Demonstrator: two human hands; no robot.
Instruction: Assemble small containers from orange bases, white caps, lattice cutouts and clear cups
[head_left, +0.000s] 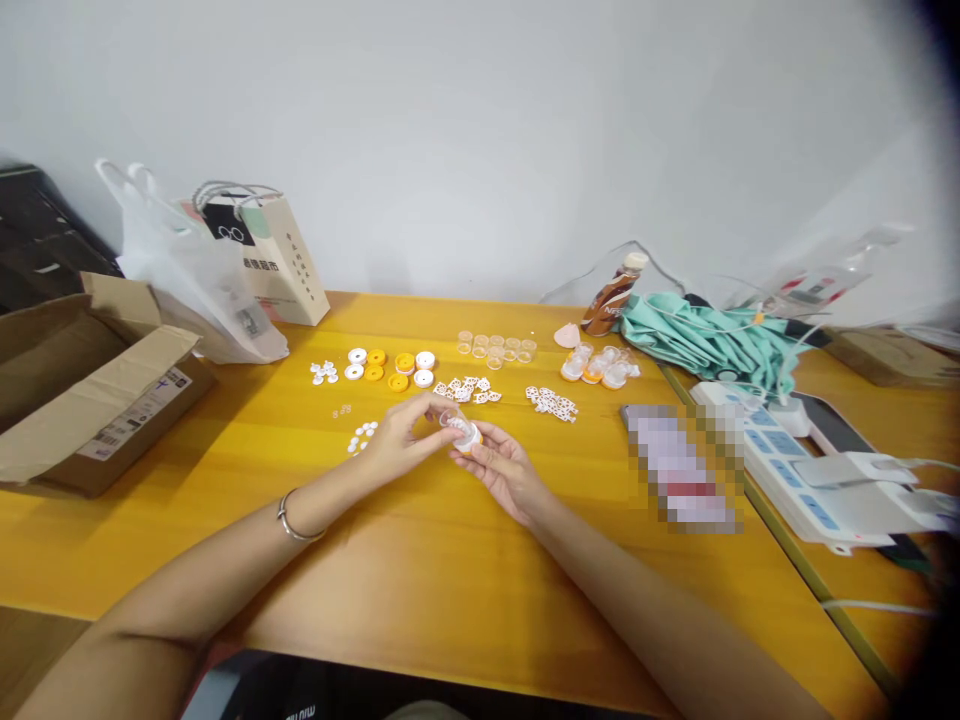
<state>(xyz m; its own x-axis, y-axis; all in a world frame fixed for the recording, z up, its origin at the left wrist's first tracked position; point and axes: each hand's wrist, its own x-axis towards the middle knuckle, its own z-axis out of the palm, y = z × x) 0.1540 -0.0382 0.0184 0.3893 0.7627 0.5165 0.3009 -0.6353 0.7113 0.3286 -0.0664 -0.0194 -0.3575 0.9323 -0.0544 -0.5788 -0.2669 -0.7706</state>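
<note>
Over the middle of the table, both hands meet on a small clear plastic container with a white and orange base (469,440). My left hand (409,438) pinches its clear upper part. My right hand (504,472) has its fingers closed around the base from the right. Fingers partly hide the container. Just beyond lie white perforated plastic pieces (466,389), with another heap of perforated pieces (551,403) to the right. White round pieces (363,436) lie left of my left hand. White and orange caps (376,372) and clear cups (496,350) stand farther back.
Several similar containers (598,366) sit at the right, near a coffee bottle (613,295) and green folded fabric (705,335). A phone (679,465) and power strip (787,465) lie right. A cardboard box (97,400), plastic bag (195,270) and paper bag (281,260) stand left.
</note>
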